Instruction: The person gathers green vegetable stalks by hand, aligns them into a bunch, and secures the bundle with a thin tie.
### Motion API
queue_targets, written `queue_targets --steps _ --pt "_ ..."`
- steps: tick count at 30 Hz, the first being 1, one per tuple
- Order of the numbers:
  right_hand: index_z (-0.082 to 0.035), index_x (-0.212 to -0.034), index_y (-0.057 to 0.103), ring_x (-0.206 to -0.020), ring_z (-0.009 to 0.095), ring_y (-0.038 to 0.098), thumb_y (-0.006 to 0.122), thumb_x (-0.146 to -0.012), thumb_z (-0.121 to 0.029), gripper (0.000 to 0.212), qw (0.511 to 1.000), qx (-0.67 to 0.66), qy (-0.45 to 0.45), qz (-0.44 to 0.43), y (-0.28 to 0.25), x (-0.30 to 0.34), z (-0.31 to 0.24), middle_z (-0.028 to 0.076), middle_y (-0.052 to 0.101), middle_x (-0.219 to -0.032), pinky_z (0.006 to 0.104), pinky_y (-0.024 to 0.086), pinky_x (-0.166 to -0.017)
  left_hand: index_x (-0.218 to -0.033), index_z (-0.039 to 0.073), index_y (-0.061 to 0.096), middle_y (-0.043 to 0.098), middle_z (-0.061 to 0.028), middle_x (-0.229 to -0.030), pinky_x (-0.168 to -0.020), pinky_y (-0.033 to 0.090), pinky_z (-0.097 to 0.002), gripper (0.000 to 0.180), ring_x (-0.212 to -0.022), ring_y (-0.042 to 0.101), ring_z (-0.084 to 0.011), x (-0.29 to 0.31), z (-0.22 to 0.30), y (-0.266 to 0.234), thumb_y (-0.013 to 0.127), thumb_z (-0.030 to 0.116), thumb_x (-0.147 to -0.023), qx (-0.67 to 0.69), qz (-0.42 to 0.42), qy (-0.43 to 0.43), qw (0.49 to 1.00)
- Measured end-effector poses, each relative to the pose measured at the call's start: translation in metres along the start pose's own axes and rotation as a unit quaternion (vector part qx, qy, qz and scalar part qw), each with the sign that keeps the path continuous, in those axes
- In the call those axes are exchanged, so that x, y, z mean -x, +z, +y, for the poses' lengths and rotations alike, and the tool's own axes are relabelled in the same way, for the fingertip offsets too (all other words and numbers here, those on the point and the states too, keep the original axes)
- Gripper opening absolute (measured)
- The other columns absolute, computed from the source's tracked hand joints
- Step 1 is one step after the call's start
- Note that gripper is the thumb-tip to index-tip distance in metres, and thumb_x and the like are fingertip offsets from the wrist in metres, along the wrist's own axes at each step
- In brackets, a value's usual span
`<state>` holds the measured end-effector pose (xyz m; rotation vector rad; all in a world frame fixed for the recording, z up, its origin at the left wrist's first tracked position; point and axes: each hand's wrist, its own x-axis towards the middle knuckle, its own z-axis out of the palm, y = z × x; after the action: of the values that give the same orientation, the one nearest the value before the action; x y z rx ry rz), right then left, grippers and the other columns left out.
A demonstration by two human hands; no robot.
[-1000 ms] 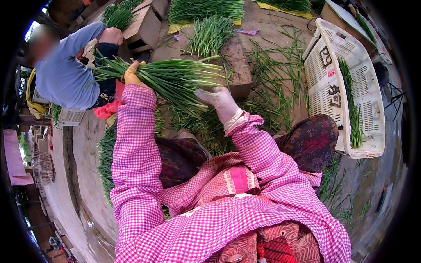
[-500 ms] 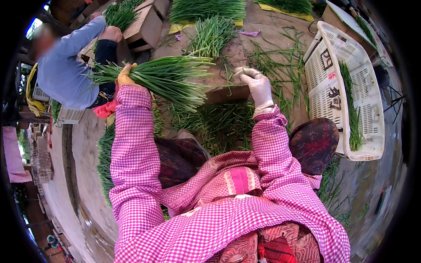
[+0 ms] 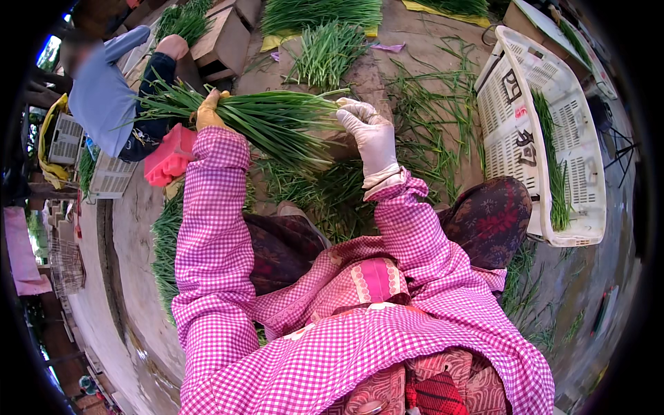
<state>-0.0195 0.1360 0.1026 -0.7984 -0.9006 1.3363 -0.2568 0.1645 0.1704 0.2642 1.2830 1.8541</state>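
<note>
A thick bunch of green chives (image 3: 277,124) lies across my left hand (image 3: 211,113), which wears a yellowish glove and is closed round it. The leafy tips spread to the left, and the paler stalk ends fan out to the right. My right hand (image 3: 372,138), in a white glove, is at those stalk ends, with thumb and fingers pinched on the end of a chive stalk. Below the bunch, between my knees, is a heap of loose chive leaves (image 3: 332,197).
A white plastic crate (image 3: 501,131) with some chives stands at the right. Ahead lie a small chive pile (image 3: 328,55) and a larger one (image 3: 321,12) on yellow sheeting. Scraps (image 3: 436,104) litter the floor. A co-worker (image 3: 104,97) sits at left, near a red plastic object (image 3: 169,155).
My right hand has moved left, from apart from the bunch to its stalk ends. More of the red object shows, and the co-worker appears slightly shifted.
</note>
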Motion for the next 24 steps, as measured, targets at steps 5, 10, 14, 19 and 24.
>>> queue_targets --steps 5,10,14,19,24 --pt "0.001 -0.101 0.064 -0.085 0.008 0.057 0.068 -0.083 -0.006 0.02 0.989 -0.102 0.107 0.005 -0.001 0.0 -0.009 0.002 0.065 -0.093 0.023 0.046 -0.079 -0.081 0.002 0.06 0.063 -0.0106 -0.075 -0.065 0.053 -0.0486 0.016 -0.066 0.061 -0.029 -0.009 -0.003 -0.006 0.061 0.018 -0.084 0.005 -0.025 -0.016 1.0" --pt "0.0 -0.102 0.065 -0.082 0.007 0.057 0.066 -0.084 -0.006 0.018 0.995 -0.073 0.056 0.039 0.001 0.0 0.006 0.001 0.065 -0.09 0.0215 0.045 -0.079 -0.081 0.002 0.06 0.063 -0.011 -0.076 -0.064 0.053 -0.0496 0.017 -0.066 0.061 -0.0293 0.001 -0.006 0.001 0.06 0.019 -0.085 -0.017 -0.019 -0.001 1.0" --pt "-0.002 -0.098 0.066 -0.086 0.01 0.059 0.065 -0.084 -0.007 0.015 0.992 -0.081 0.08 0.046 -0.005 0.0 0.002 0.004 0.066 -0.094 0.0232 0.045 -0.081 -0.081 0.002 0.06 0.063 -0.0108 -0.077 -0.065 0.053 -0.0509 0.018 -0.067 0.061 -0.0302 -0.006 -0.009 -0.006 0.06 0.02 -0.086 0.0 -0.037 -0.039 0.999" --pt "0.0 -0.1 0.065 -0.097 0.014 0.06 0.06 -0.083 -0.004 0.017 0.985 -0.151 0.072 0.048 -0.049 -0.026 -0.007 0.007 0.065 -0.103 0.0269 0.046 -0.087 -0.088 0.001 0.061 0.064 -0.0139 -0.082 -0.066 0.053 -0.051 0.021 -0.071 0.061 -0.0308 -0.011 -0.007 -0.005 0.06 0.022 -0.087 -0.042 0.018 -0.035 0.998" --pt "-0.004 -0.115 0.06 -0.113 0.028 0.054 0.069 -0.078 -0.021 0.042 0.888 0.395 -0.221 0.082 -0.069 -0.036 -0.006 0.016 0.058 -0.121 0.0361 0.039 -0.099 -0.089 0.002 0.062 0.064 -0.0122 -0.082 -0.066 0.054 -0.0485 0.018 -0.072 0.062 -0.0296 -0.017 -0.009 -0.013 0.059 0.02 -0.087 -0.05 0.004 -0.026 0.998"
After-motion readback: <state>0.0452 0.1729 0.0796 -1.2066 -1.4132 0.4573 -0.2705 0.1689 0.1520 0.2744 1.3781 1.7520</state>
